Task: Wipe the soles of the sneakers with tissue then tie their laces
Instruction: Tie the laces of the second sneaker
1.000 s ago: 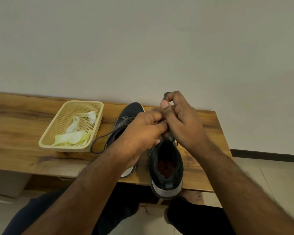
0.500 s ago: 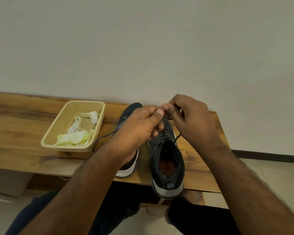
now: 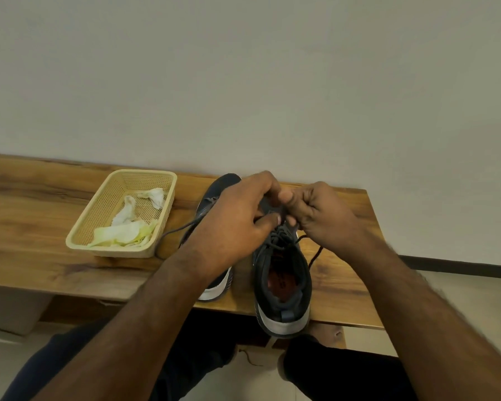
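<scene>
Two dark sneakers with white soles stand side by side on the wooden bench (image 3: pixel 41 264), heels toward me. Over the lacing of the right sneaker (image 3: pixel 282 282), my left hand (image 3: pixel 237 221) and my right hand (image 3: pixel 321 215) meet, each pinching its dark lace between curled fingers. One loose lace end (image 3: pixel 315 256) trails onto the bench to the right of that shoe. My left arm covers most of the left sneaker (image 3: pixel 214 192); its untied lace (image 3: pixel 174 233) loops out to the left toward the basket.
A cream plastic basket (image 3: pixel 81 235) holding crumpled white and yellowish tissues (image 3: pixel 122 233) sits left of the sneakers. A plain wall runs right behind the bench. The bench's right end lies just past my right hand, with tiled floor beyond. My knees are under the front edge.
Both hands have moved down from above the shoe to its upper lacing and drawn closer together. The lace that was held up now lies low, one end trailing right.
</scene>
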